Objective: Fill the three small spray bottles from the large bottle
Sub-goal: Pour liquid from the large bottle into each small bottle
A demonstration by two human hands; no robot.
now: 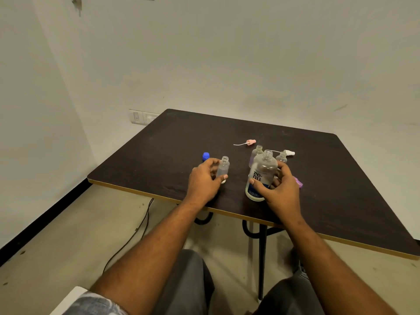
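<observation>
The large clear bottle (261, 176), labelled "re-nu" and uncapped, stands upright near the front edge of the dark table (172, 142). My right hand (278, 189) grips its lower half. My left hand (204, 180) holds a small clear bottle (223, 167), open at the top and upright on the table. Two more small open bottles stand behind the large one: one (255, 154) with a purplish tint, and one (281, 157) further right. A pink spray head (250, 142) and a white spray head (289, 152) lie on the table beyond them.
A blue cap (206, 156) sits just left of the small bottle in my left hand. A purple piece (298, 181) peeks out behind my right hand. A wall runs behind the table, with a socket plate (142, 117). A cable (136, 233) trails on the floor.
</observation>
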